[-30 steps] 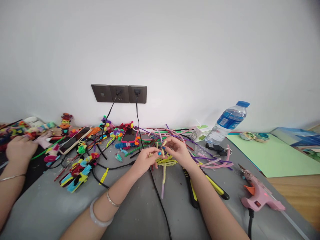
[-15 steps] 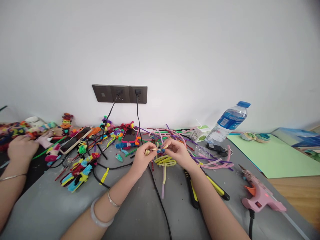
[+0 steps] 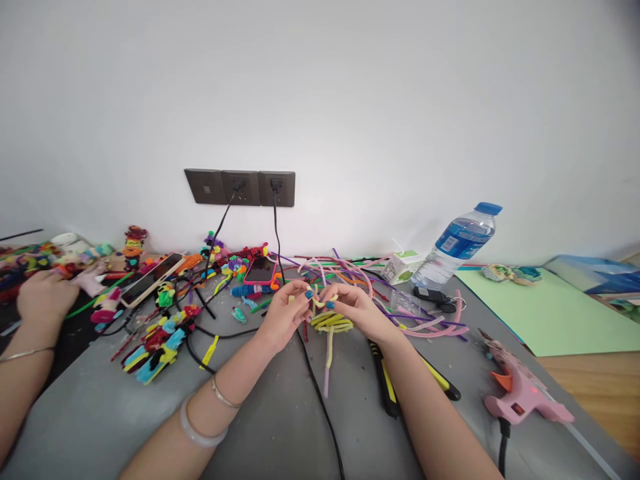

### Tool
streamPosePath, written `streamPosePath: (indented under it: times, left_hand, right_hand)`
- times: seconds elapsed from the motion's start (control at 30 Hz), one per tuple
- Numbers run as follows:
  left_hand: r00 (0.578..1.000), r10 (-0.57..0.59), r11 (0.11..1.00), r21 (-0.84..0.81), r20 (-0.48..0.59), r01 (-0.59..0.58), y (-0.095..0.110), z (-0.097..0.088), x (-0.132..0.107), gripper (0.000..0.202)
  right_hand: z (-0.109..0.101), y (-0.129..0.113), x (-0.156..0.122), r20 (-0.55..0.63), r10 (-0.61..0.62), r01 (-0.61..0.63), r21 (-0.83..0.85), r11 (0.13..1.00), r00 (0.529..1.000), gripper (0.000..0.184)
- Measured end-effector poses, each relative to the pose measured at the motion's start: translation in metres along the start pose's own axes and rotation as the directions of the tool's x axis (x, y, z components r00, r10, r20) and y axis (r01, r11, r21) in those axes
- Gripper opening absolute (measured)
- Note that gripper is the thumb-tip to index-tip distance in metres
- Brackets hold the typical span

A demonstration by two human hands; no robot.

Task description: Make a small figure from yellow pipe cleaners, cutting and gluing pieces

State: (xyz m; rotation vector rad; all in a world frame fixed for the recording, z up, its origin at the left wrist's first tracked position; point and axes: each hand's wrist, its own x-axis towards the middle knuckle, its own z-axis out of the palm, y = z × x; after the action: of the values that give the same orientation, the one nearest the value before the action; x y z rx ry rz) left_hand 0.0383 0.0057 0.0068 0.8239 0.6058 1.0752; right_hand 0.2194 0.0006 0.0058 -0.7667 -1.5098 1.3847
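Observation:
My left hand and my right hand meet above the middle of the table, each pinching part of a pale yellow pipe cleaner. The piece is bent between the fingertips, and its ends are partly hidden by my fingers. Just below them lies a zigzag-folded yellow pipe cleaner with a stem that runs down to a lilac tip. Yellow-and-black pliers lie under my right forearm, their jaws hidden. A black cable passes beside my left hand.
A co-worker's hand rests at the far left near pipe-cleaner figures. Loose pipe cleaners, a tilted water bottle, a juice carton and car keys lie behind. At right are a pink glue gun and green paper.
My fingertips have shifted on the pale yellow pipe cleaner and moved slightly apart, so more of its bend shows. A dark thin stick at the far left has moved.

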Motion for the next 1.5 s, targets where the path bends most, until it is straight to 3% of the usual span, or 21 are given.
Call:
streamPosePath:
  times: [0.3, 0.6, 0.97, 1.5]
  left_hand:
    - [0.978, -0.192, 0.981, 0.031, 0.076, 0.19, 0.005, 0.001, -0.001, 0.035]
    - [0.97, -0.227, 0.963, 0.166, 0.086, 0.211, 0.001, -0.003, 0.0, 0.038]
    - [0.986, -0.147, 0.923, 0.37, 0.073, 0.11, 0.001, 0.0, -0.001, 0.042]
    - [0.997, -0.079, 0.932, 0.356, 0.003, 0.072, -0.009, 0.001, -0.001, 0.037]
  right_hand:
    - [-0.002, 0.002, -0.001, -0.027, -0.01, 0.014, 0.123, 0.992, 1.0, 0.018]
    - [-0.006, -0.004, -0.005, 0.062, 0.053, -0.061, 0.133, 0.989, 0.997, 0.021]
    - [-0.012, -0.002, -0.003, 0.035, 0.036, -0.037, 0.024, 0.999, 0.999, 0.022]
    - [-0.011, 0.0, 0.0, -0.023, 0.025, -0.026, -0.022, 0.999, 0.999, 0.018]
